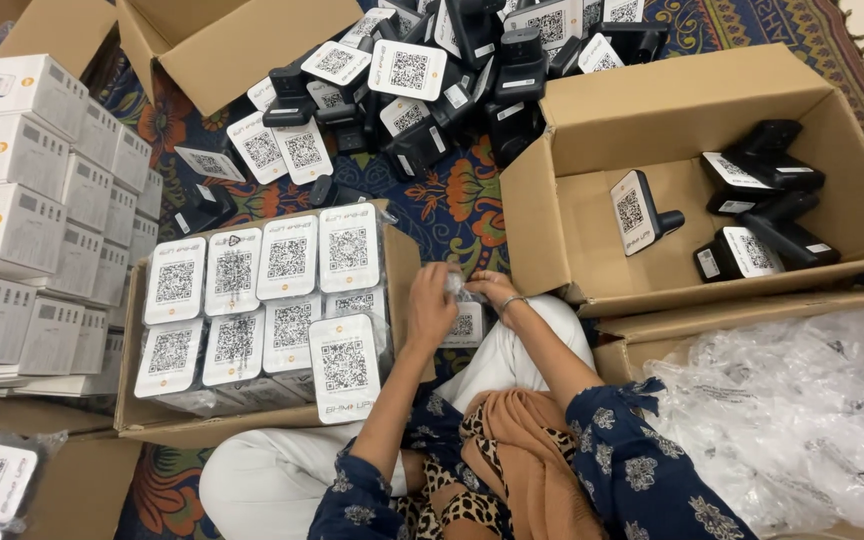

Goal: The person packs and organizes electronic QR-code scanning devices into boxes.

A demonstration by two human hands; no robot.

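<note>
Between the knees, over the white trouser lap: left hand [430,308] and right hand [493,290] meet on a small white-faced, black-bodied plastic device in a clear thin plastic sleeve [462,322]. Fingers of both narrow, pinching the sleeve top. Judged: device light, rigid; film slippery, crinkly; grip better on the hard edges than the film. Open brown cardboard box of wrapped devices [402,262] just left

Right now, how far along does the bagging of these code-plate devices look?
Done: bagged units fill the left carton. In hand: the left hand and right hand hold one device in a clear bag. Left: a bare pile on the rug, a few in the right carton.
</note>
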